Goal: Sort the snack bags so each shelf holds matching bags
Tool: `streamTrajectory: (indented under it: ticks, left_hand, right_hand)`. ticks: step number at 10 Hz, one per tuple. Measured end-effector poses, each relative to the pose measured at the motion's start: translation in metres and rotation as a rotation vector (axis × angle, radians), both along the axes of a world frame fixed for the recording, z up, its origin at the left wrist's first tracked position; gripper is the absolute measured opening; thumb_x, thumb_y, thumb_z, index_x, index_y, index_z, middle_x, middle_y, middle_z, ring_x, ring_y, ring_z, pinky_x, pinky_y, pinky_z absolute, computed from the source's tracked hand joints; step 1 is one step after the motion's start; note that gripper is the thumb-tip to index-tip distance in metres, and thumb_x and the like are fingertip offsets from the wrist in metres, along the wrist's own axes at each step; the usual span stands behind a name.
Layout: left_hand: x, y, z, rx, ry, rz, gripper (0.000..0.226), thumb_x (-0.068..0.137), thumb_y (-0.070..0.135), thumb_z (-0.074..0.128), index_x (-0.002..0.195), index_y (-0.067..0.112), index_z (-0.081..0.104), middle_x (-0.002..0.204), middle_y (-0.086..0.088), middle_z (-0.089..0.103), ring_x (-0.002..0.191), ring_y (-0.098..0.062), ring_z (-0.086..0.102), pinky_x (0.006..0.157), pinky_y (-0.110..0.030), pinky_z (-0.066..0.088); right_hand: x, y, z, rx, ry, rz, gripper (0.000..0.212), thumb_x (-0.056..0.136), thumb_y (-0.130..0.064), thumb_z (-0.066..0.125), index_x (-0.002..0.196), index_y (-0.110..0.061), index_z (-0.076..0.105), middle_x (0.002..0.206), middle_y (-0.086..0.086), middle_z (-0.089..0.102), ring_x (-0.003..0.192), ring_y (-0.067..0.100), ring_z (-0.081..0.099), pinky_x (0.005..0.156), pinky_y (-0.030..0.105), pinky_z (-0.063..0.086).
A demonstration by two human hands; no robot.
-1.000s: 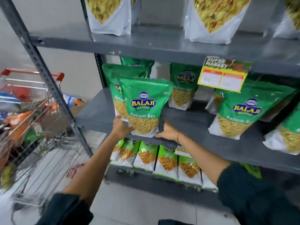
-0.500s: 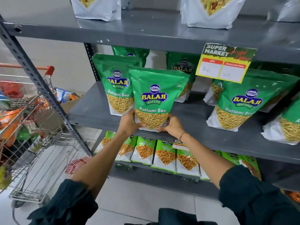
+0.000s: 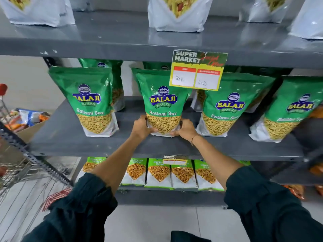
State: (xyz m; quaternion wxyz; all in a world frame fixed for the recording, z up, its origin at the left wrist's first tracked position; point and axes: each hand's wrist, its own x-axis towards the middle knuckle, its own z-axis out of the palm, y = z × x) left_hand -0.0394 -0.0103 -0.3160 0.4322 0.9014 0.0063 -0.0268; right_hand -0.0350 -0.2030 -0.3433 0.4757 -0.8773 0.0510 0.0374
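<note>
A green Ratlami Sev bag (image 3: 162, 102) stands upright on the grey middle shelf (image 3: 70, 137). My left hand (image 3: 142, 126) grips its lower left corner and my right hand (image 3: 185, 128) grips its lower right corner. A matching green bag (image 3: 90, 100) stands to its left, two more (image 3: 227, 105) (image 3: 288, 110) to its right, and others lean behind. White-bottomed bags (image 3: 176, 14) sit on the top shelf. Smaller green Chana bags (image 3: 159, 172) line the bottom shelf.
A yellow price tag (image 3: 197, 70) hangs from the top shelf's edge over the held bag's upper right. A shopping cart (image 3: 21, 172) with assorted packets stands at the left, beside the rack's slanted post (image 3: 35, 159). Orange packets (image 3: 314, 168) show at the right edge.
Both hands have carried the green bag rightwards from in front of the left bag and stood it in the gap between the left bag and the right ones.
</note>
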Motion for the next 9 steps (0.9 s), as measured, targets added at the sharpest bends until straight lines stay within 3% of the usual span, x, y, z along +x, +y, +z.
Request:
streamTrajectory:
  ticks: [2, 7, 8, 9]
  left_hand:
    - [0.006, 0.003, -0.010, -0.035, 0.018, 0.022, 0.070, 0.061, 0.017, 0.085, 0.117, -0.001, 0.048, 0.107, -0.020, 0.063, 0.103, -0.036, 0.059, 0.072, -0.031, 0.041]
    - [0.002, 0.001, -0.016, -0.093, 0.037, 0.034, 0.072, 0.066, 0.022, 0.082, 0.123, 0.002, 0.043, 0.123, -0.018, 0.059, 0.114, -0.034, 0.056, 0.081, -0.032, 0.041]
    - [-0.009, 0.001, -0.012, -0.074, 0.073, 0.020, 0.072, 0.075, 0.026, 0.075, 0.132, 0.004, 0.037, 0.131, -0.018, 0.055, 0.121, -0.036, 0.051, 0.092, -0.039, 0.043]
    - [-0.022, 0.001, -0.015, -0.095, 0.005, 0.018, 0.076, 0.085, 0.033, 0.061, 0.143, 0.005, 0.022, 0.148, -0.016, 0.038, 0.138, -0.034, 0.034, 0.109, -0.045, 0.033]
  right_hand:
    - [-0.002, 0.002, 0.000, 0.044, 0.032, 0.019, 0.060, 0.059, -0.010, 0.084, 0.113, -0.006, 0.059, 0.113, 0.010, 0.066, 0.100, 0.019, 0.057, 0.085, 0.029, 0.044]
    - [0.002, -0.004, 0.002, -0.034, 0.067, 0.133, 0.067, 0.065, -0.017, 0.081, 0.124, -0.011, 0.049, 0.127, 0.011, 0.060, 0.115, 0.025, 0.055, 0.093, 0.032, 0.043]
    - [-0.007, -0.003, 0.010, -0.089, 0.038, 0.134, 0.062, 0.071, -0.016, 0.074, 0.127, -0.013, 0.045, 0.129, 0.010, 0.058, 0.116, 0.025, 0.054, 0.093, 0.032, 0.044]
    - [-0.034, 0.001, 0.001, -0.252, -0.225, -0.022, 0.026, 0.086, -0.021, 0.058, 0.110, -0.012, 0.053, 0.110, 0.012, 0.067, 0.100, 0.030, 0.062, 0.082, 0.037, 0.051]
